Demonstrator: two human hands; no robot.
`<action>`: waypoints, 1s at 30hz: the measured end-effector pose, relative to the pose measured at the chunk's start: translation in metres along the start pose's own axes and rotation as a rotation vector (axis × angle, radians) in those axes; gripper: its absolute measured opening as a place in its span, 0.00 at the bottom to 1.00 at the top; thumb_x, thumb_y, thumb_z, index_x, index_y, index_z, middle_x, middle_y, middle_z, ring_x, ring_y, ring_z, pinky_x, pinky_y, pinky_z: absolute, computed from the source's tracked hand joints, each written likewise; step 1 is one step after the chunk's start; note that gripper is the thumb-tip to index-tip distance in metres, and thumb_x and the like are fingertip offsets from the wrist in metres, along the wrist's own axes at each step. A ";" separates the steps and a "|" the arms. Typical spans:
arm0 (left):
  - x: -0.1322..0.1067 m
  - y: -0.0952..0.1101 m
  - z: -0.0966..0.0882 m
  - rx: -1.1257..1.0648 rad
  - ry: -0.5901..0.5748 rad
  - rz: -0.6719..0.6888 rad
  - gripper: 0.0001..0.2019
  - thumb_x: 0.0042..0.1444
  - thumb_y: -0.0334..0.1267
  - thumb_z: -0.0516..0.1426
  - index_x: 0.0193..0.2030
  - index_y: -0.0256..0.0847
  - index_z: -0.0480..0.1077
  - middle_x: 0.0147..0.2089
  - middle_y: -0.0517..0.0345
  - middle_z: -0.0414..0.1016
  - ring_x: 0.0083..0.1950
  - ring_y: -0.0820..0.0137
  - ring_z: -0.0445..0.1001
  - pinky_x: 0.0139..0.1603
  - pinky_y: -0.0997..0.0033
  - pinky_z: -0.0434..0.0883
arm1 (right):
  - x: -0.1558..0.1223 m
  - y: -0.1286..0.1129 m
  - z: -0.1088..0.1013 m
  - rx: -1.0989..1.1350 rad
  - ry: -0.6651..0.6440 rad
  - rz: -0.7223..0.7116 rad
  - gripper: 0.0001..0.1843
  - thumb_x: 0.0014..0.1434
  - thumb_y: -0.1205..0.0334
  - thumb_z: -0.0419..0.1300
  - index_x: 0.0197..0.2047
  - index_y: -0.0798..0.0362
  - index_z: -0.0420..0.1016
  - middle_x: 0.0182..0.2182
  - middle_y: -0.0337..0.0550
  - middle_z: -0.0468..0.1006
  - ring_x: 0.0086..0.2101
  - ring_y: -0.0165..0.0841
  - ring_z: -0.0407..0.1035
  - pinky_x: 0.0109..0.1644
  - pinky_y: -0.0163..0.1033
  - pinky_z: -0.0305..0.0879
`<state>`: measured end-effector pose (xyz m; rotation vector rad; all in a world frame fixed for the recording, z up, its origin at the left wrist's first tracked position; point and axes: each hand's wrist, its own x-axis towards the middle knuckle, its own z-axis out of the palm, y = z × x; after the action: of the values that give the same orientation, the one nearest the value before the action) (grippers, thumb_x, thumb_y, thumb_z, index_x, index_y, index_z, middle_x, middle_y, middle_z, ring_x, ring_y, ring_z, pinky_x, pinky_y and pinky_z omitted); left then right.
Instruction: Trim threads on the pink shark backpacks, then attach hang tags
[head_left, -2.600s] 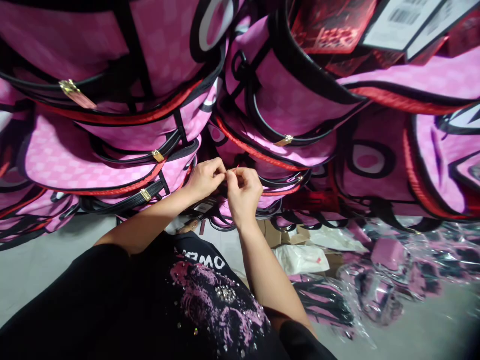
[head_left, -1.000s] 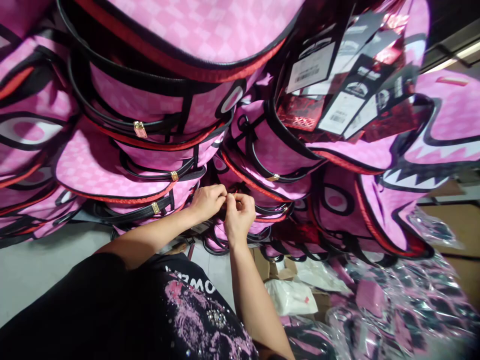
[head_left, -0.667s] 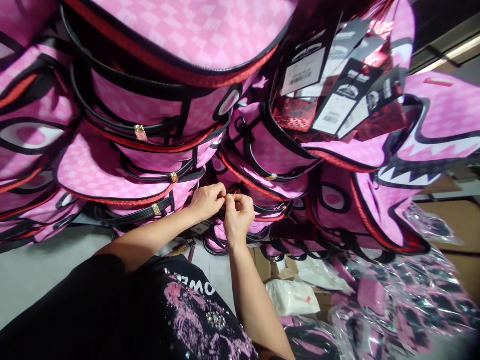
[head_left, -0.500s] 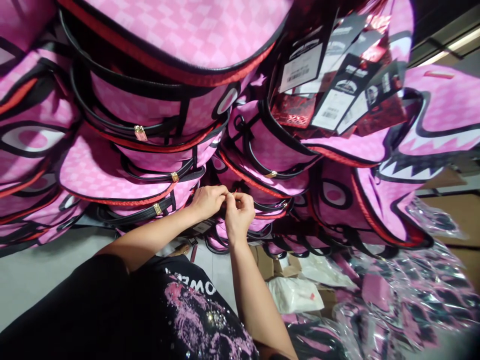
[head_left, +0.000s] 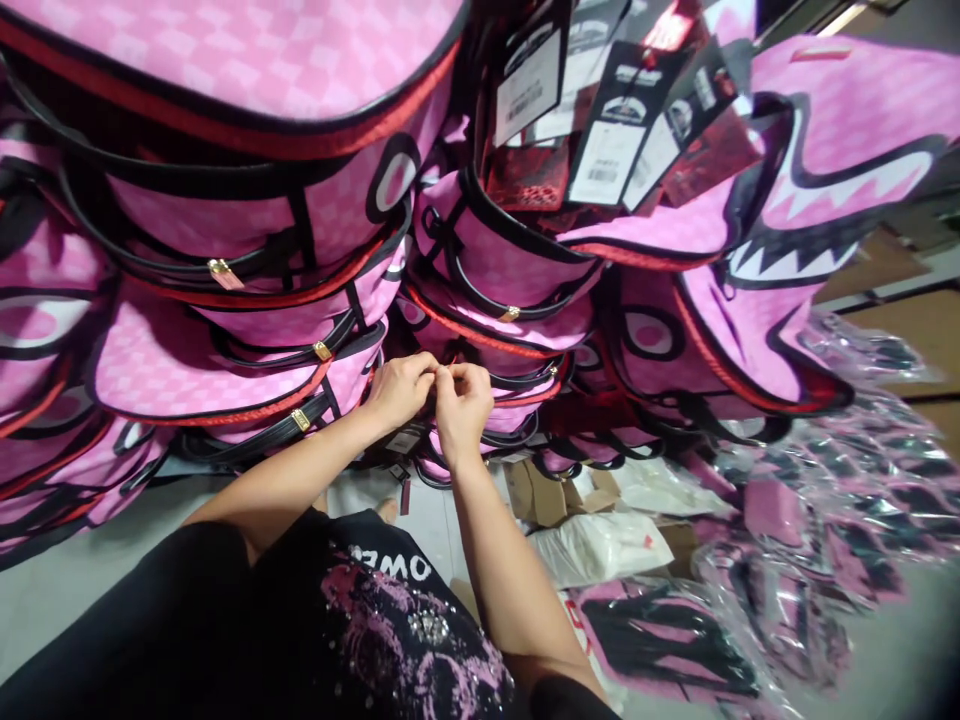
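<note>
My left hand (head_left: 396, 388) and my right hand (head_left: 459, 408) meet fingertip to fingertip in front of a tall heap of pink checked bags (head_left: 225, 250) with black straps and red trim. Both hands are closed in a pinch on something small and thin between them, too small to name. They work at the lower bags of the pile, close to a black strap with a gold buckle (head_left: 300, 420).
Hang tags with barcodes (head_left: 600, 150) dangle at the top of the pile. A bag with a toothed mouth print (head_left: 795, 250) juts out at right. Bags in clear plastic wrap (head_left: 787, 560), a white pouch (head_left: 600, 545) and cardboard pieces (head_left: 536, 490) lie on the floor.
My hands stay pinched together at the same spot on the pile. The view has shifted, so the bags and tags slid left and up.
</note>
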<state>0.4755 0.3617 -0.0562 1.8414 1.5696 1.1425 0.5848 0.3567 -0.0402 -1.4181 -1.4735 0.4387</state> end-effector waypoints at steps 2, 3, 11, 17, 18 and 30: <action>-0.001 0.001 -0.001 0.068 0.054 -0.049 0.05 0.55 0.31 0.54 0.34 0.42 0.71 0.33 0.59 0.77 0.35 0.68 0.75 0.34 0.71 0.65 | 0.000 0.002 0.000 0.022 -0.004 0.001 0.09 0.56 0.58 0.58 0.27 0.53 0.69 0.29 0.39 0.67 0.32 0.30 0.63 0.37 0.36 0.61; -0.001 0.001 -0.001 0.076 0.068 -0.060 0.04 0.55 0.32 0.55 0.35 0.42 0.71 0.33 0.59 0.77 0.34 0.68 0.75 0.34 0.71 0.65 | 0.001 0.002 0.001 0.034 -0.006 0.002 0.09 0.56 0.58 0.58 0.27 0.53 0.69 0.29 0.38 0.67 0.31 0.30 0.63 0.37 0.36 0.61; -0.008 0.008 0.004 0.171 0.172 -0.047 0.05 0.56 0.33 0.54 0.35 0.41 0.71 0.33 0.59 0.77 0.34 0.68 0.75 0.35 0.72 0.65 | 0.004 0.003 -0.006 0.108 -0.092 -0.022 0.07 0.56 0.63 0.56 0.26 0.53 0.67 0.30 0.38 0.66 0.31 0.30 0.63 0.38 0.35 0.61; -0.013 0.017 0.002 0.136 0.198 -0.060 0.07 0.55 0.32 0.53 0.37 0.42 0.72 0.35 0.59 0.78 0.36 0.70 0.75 0.39 0.72 0.67 | 0.009 0.000 -0.005 0.109 -0.170 -0.019 0.09 0.57 0.66 0.56 0.25 0.51 0.64 0.30 0.38 0.65 0.34 0.31 0.63 0.41 0.36 0.61; -0.013 0.018 0.002 0.163 0.236 -0.086 0.06 0.55 0.34 0.53 0.35 0.41 0.72 0.33 0.60 0.77 0.34 0.70 0.74 0.37 0.72 0.67 | 0.011 -0.002 -0.005 0.098 -0.197 -0.015 0.09 0.57 0.67 0.56 0.26 0.52 0.65 0.31 0.38 0.65 0.34 0.31 0.63 0.42 0.36 0.61; -0.016 0.030 -0.004 0.034 0.339 -0.286 0.18 0.46 0.51 0.62 0.31 0.41 0.60 0.22 0.74 0.67 0.21 0.81 0.66 0.23 0.79 0.66 | -0.046 0.172 -0.193 0.538 -0.186 0.446 0.18 0.56 0.49 0.59 0.44 0.54 0.72 0.28 0.39 0.75 0.23 0.28 0.66 0.28 0.34 0.65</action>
<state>0.4897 0.3382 -0.0355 1.4323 1.9742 1.3464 0.8267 0.2870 -0.1146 -1.2743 -1.0516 1.1775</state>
